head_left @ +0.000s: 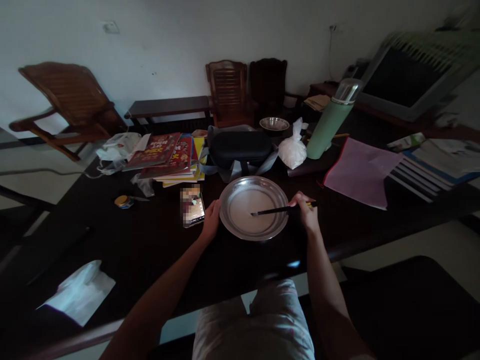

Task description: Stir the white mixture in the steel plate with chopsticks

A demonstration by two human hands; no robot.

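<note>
A shallow steel basin (pixel 227 223) stands on the dark table in front of me, with a pale, whitish content spread inside it. My left hand (pixel 213 216) holds the basin's left rim; its fingertips are partly hidden behind the wall. In my right hand (pixel 306 212), at the basin's right side, are dark chopsticks (pixel 275 210) with a gold-coloured band near the upper end. Their tips reach into the pale content near the middle. Just left of my left hand lies a lit phone (pixel 193 206).
Behind the basin sit a black case (pixel 240 147), a tied bag of white powder (pixel 293 151), a green thermos (pixel 329 127) and a smaller metal bowl (pixel 274 123). Books (pixel 159 152) and a small jar (pixel 123 202) lie left, a pink mesh pouch (pixel 362 172) right. A paper (pixel 80 292) rests front left.
</note>
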